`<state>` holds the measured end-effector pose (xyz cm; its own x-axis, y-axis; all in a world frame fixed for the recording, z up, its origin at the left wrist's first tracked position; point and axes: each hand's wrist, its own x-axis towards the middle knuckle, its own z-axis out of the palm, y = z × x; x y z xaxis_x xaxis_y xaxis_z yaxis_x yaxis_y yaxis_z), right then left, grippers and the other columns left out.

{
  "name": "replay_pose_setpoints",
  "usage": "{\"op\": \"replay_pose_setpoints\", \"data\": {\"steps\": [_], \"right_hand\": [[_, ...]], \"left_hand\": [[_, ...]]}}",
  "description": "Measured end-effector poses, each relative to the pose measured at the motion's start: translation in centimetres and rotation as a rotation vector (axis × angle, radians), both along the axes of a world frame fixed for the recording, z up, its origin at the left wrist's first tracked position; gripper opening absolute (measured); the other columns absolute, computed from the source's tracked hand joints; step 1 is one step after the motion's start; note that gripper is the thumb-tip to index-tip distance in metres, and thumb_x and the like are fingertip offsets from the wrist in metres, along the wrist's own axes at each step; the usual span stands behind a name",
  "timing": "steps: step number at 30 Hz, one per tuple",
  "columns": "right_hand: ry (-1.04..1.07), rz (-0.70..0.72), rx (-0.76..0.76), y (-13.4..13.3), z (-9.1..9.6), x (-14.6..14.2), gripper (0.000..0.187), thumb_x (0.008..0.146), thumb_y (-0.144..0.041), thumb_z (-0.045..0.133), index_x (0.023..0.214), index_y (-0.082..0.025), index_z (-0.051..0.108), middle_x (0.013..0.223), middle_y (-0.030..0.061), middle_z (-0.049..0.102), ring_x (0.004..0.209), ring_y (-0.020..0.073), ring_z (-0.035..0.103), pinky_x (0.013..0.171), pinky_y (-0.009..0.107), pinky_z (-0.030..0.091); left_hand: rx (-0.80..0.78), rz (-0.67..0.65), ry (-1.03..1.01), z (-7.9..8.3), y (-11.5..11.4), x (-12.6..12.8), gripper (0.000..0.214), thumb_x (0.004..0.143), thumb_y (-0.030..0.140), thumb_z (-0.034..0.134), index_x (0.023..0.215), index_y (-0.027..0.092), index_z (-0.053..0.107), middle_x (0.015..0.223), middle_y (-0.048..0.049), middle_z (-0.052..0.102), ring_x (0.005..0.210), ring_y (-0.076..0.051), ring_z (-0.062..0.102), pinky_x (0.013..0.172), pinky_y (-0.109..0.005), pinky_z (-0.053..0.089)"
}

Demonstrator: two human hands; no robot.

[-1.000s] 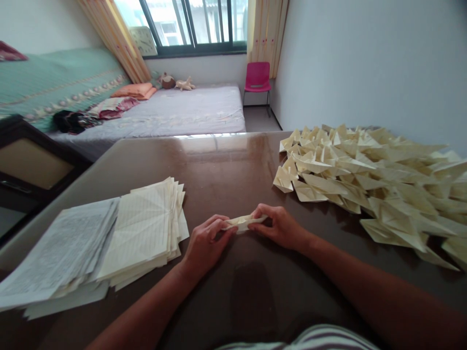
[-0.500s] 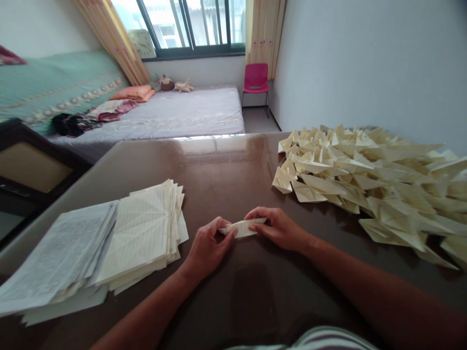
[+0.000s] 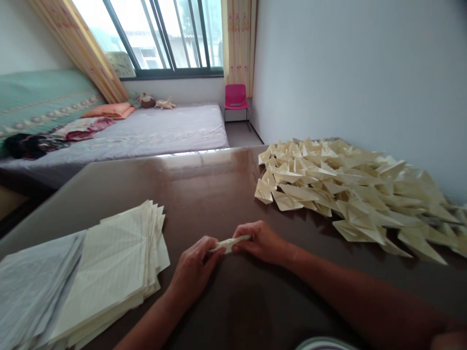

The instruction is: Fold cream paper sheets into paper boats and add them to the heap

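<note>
Between my two hands is a small folded piece of cream paper (image 3: pixel 228 245), held low over the brown table. My left hand (image 3: pixel 197 260) pinches its left end between thumb and fingers. At the other end, my right hand (image 3: pixel 260 241) grips the paper the same way. Fingers cover both ends, so only the narrow middle and a right tip show. To the left lies a stack of creased, lined cream sheets (image 3: pixel 113 257), overlapping a stack of printed grey-white sheets (image 3: pixel 32 282). A large heap of folded cream paper boats (image 3: pixel 328 180) spreads over the table's right side.
The glossy brown table (image 3: pixel 204 189) reaches toward a bed (image 3: pixel 175 129) with a pale sheet. A pink chair (image 3: pixel 236 98) stands beyond it near the right wall. Orange pillows (image 3: pixel 109 111) and soft toys lie on the bed below the window.
The view has tilted up and turned right, so everything sits lower and further left. The folded paper now shows a narrower face between my hands, which both keep hold of it.
</note>
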<state>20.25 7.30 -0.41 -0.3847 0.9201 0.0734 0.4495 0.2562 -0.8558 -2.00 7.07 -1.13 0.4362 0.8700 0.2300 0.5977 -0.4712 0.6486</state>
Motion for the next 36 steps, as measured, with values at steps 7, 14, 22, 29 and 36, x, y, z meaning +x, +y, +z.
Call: {"op": "replay_pose_setpoints", "data": {"steps": [7, 14, 22, 29, 36], "right_hand": [[0.024, -0.047, 0.069, 1.6, -0.6, 2.3, 0.023, 0.072, -0.023, 0.073, 0.091, -0.018, 0.062, 0.083, -0.0007, 0.061, 0.066, 0.011, 0.055, 0.061, 0.022, 0.045], [0.143, 0.092, 0.15, 2.5, -1.1, 2.7, 0.018, 0.081, -0.034, 0.067, 0.076, -0.017, 0.069, 0.088, 0.0045, 0.065, 0.079, 0.0138, 0.062, 0.073, 0.026, 0.049], [0.107, 0.173, 0.284, 2.3, -1.3, 1.9, 0.021, 0.083, -0.037, 0.064, 0.079, -0.018, 0.072, 0.098, 0.0059, 0.067, 0.084, 0.014, 0.063, 0.078, 0.027, 0.051], [0.078, 0.049, 0.289, 2.6, -1.8, 1.7, 0.021, 0.08, -0.037, 0.066, 0.077, -0.017, 0.071, 0.093, 0.0047, 0.068, 0.083, 0.0154, 0.064, 0.079, 0.028, 0.051], [-0.033, -0.209, 0.338, 3.2, -1.0, 1.9, 0.012, 0.081, -0.031, 0.065, 0.078, -0.022, 0.073, 0.067, -0.0013, 0.068, 0.062, 0.0139, 0.063, 0.059, 0.024, 0.05]], "left_hand": [[0.036, -0.057, 0.076, 0.1, 0.4, -1.1, 0.011, 0.089, 0.027, 0.052, 0.088, 0.022, 0.062, 0.104, -0.0045, 0.064, 0.091, -0.017, 0.062, 0.081, -0.027, 0.049], [0.062, -0.102, 0.009, -0.3, 0.7, -1.2, 0.019, 0.092, 0.027, 0.05, 0.079, 0.02, 0.062, 0.102, -0.0043, 0.062, 0.085, -0.013, 0.063, 0.079, -0.023, 0.048], [0.204, -0.122, 0.042, -0.7, 0.8, -0.7, 0.013, 0.092, 0.027, 0.047, 0.085, 0.022, 0.056, 0.108, -0.0039, 0.061, 0.083, -0.013, 0.063, 0.077, -0.023, 0.049], [0.169, -0.156, 0.032, -1.1, 1.8, -0.7, 0.014, 0.091, 0.032, 0.046, 0.086, 0.022, 0.055, 0.097, -0.0033, 0.063, 0.08, -0.016, 0.064, 0.074, -0.028, 0.051], [-0.036, 0.017, -0.212, -1.4, 2.6, -1.6, 0.048, 0.086, 0.042, 0.051, 0.128, 0.02, 0.044, 0.102, -0.0066, 0.063, 0.074, -0.018, 0.068, 0.068, -0.033, 0.058]]}}
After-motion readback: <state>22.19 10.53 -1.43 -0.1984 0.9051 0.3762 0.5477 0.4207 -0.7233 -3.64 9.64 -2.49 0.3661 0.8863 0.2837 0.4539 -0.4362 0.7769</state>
